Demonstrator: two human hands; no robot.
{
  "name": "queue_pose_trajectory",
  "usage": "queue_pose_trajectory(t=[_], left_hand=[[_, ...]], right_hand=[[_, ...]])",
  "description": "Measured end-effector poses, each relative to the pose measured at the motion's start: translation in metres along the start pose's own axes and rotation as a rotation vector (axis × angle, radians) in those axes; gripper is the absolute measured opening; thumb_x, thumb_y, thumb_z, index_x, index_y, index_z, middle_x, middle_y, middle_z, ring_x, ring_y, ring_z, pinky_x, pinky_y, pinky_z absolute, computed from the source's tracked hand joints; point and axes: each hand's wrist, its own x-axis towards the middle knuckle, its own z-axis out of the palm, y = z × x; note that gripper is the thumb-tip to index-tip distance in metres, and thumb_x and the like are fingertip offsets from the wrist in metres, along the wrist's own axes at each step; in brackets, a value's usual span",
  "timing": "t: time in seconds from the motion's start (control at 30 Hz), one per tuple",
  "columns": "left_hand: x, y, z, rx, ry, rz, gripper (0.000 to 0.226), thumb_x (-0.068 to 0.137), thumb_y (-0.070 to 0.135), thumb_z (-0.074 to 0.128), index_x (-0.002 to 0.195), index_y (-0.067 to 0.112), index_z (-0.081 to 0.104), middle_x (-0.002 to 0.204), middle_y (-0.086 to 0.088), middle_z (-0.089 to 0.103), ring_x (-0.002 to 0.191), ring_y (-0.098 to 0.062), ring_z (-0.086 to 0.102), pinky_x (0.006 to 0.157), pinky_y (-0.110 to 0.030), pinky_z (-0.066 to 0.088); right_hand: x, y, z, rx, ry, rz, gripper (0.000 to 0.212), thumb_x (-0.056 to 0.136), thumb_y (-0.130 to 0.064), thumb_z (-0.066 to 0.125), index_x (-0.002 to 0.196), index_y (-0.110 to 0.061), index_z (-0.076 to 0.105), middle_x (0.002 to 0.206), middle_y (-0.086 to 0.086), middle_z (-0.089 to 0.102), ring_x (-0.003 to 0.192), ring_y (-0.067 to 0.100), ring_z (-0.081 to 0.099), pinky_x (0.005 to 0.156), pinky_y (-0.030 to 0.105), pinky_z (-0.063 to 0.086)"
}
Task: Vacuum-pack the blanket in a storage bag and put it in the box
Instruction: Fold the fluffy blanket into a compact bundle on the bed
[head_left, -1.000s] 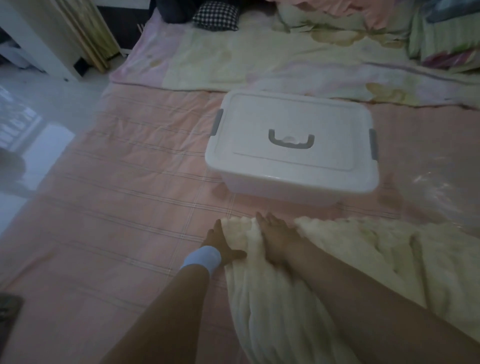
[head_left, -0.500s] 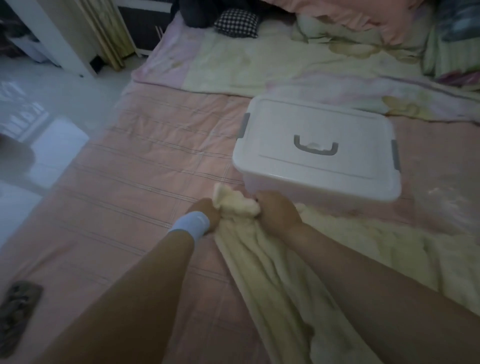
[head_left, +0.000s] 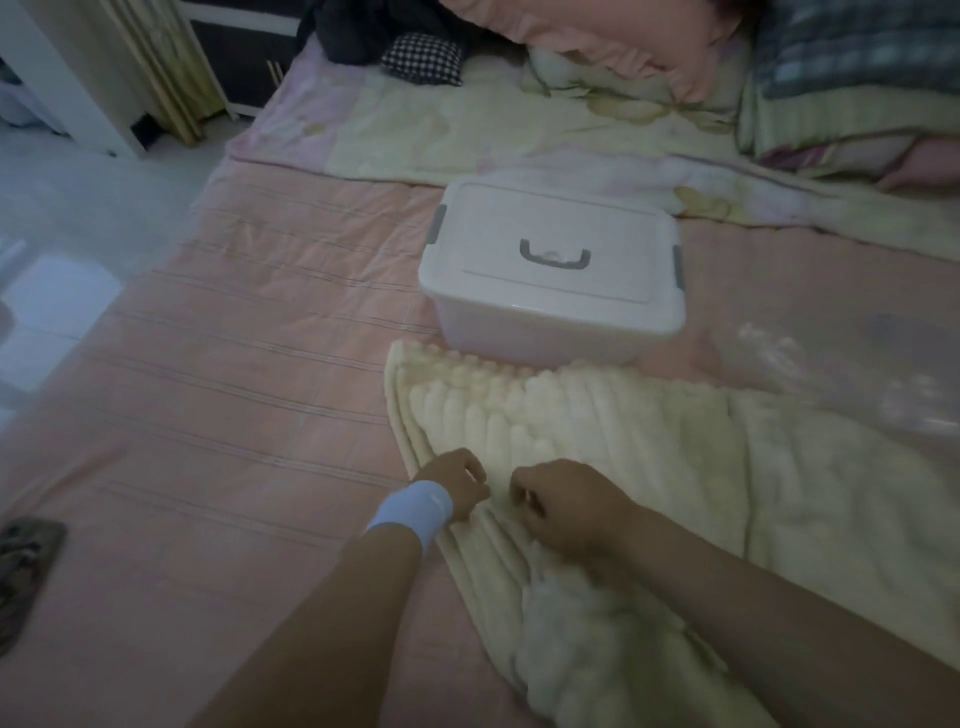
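Early stage. One cream blanket (head_left: 623, 441) lies spread on the bed (head_left: 249, 395), its far edge just before the one white box (head_left: 550, 280), which is closed. One clear storage bag (head_left: 831, 374) lies flat beside them, unfilled. Left hand (head_left: 457, 483) and right hand (head_left: 566, 506), fingers curled, appear to pinch the blanket. Bagging, vacuuming and boxing are outstanding.

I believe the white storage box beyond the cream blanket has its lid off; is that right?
Not quite: the head view shows the lid on the white storage box; the box does sit beyond the cream blanket.
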Motion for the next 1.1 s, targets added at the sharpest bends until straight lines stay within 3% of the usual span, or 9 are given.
queue_pose_trajectory(t=[0.13,0.27,0.47,0.53,0.67,0.83,0.97,1.03,1.1], left_hand=[[-0.048,0.012,0.048,0.044,-0.237,0.01,0.01,0.091,0.02,0.053,0.088,0.014,0.06,0.095,-0.008,0.068,0.066,-0.027,0.068,0.057,-0.029,0.053],[-0.068,0.011,0.09,0.172,-0.372,0.018,0.043,0.086,0.04,0.065,0.123,0.021,0.055,0.125,-0.004,0.058,0.108,-0.025,0.062,0.088,-0.038,0.052],[-0.082,0.012,0.161,0.252,-0.298,0.181,0.141,0.058,0.054,0.085,0.151,0.029,-0.018,0.161,0.003,0.002,0.147,-0.022,0.014,0.117,-0.04,0.026],[-0.079,0.014,0.177,0.236,-0.198,0.233,0.13,0.069,0.044,0.081,0.151,0.025,-0.018,0.161,0.0,0.004,0.147,-0.022,0.015,0.117,-0.038,0.023],[-0.081,0.021,0.171,-0.146,0.052,0.222,0.107,0.058,0.049,0.084,0.145,0.032,0.025,0.139,0.002,0.046,0.124,-0.021,0.05,0.103,-0.033,0.042],[-0.108,0.036,0.133,-0.492,0.029,0.256,0.096,0.063,0.023,0.09,0.138,0.026,0.03,0.122,-0.005,0.059,0.107,-0.015,0.059,0.094,-0.035,0.051],[-0.128,0.065,0.15,-0.202,0.179,0.404,0.078,0.055,0.035,0.092,0.114,0.028,0.041,0.106,0.017,0.051,0.096,0.003,0.055,0.082,-0.013,0.047],[-0.131,0.077,0.159,-0.207,0.272,0.339,0.103,0.043,0.055,0.086,0.129,0.022,0.04,0.118,0.01,0.052,0.107,-0.009,0.056,0.089,-0.022,0.048],[-0.14,0.089,0.159,-0.267,0.328,0.25,0.1,0.054,0.039,0.086,0.138,0.018,0.036,0.125,-0.001,0.053,0.112,-0.02,0.055,0.089,-0.028,0.046]], right_hand=[[-0.071,0.019,0.035,-0.268,-0.163,0.015,0.061,0.081,-0.068,0.042,0.122,-0.025,0.056,0.11,0.002,0.066,0.102,0.025,0.062,0.084,0.035,0.045],[-0.105,0.067,0.053,-0.311,-0.082,0.197,0.074,0.09,-0.06,0.04,0.152,-0.02,0.038,0.141,0.006,0.054,0.136,0.028,0.044,0.115,0.04,0.025],[-0.159,0.064,0.073,-0.13,0.458,0.126,0.041,0.088,-0.042,0.056,0.122,-0.02,0.063,0.113,0.002,0.056,0.094,0.023,0.059,0.073,0.034,0.048],[-0.176,0.05,0.091,-0.024,0.452,0.117,0.06,0.083,-0.059,0.059,0.13,-0.021,0.057,0.116,0.001,0.053,0.093,0.02,0.058,0.07,0.032,0.051],[-0.178,0.047,0.119,-0.159,0.328,0.206,0.107,0.07,-0.08,0.052,0.158,-0.024,0.026,0.15,0.016,0.041,0.132,0.034,0.043,0.101,0.052,0.043],[-0.154,0.042,0.062,0.5,0.51,0.433,0.052,0.073,-0.029,0.064,0.125,-0.031,0.059,0.118,-0.007,0.067,0.106,0.016,0.063,0.077,0.027,0.045],[-0.165,0.046,0.001,0.565,0.595,0.368,0.035,0.074,-0.014,0.062,0.102,-0.031,0.073,0.102,-0.012,0.073,0.097,0.012,0.065,0.077,0.024,0.046],[-0.174,0.047,-0.02,0.591,0.624,0.313,0.037,0.075,-0.004,0.059,0.095,-0.033,0.073,0.095,-0.015,0.072,0.094,0.008,0.065,0.077,0.02,0.047],[-0.185,0.053,-0.037,0.606,0.674,0.286,0.041,0.075,0.001,0.057,0.089,-0.035,0.072,0.091,-0.018,0.071,0.093,0.005,0.065,0.074,0.017,0.046]])
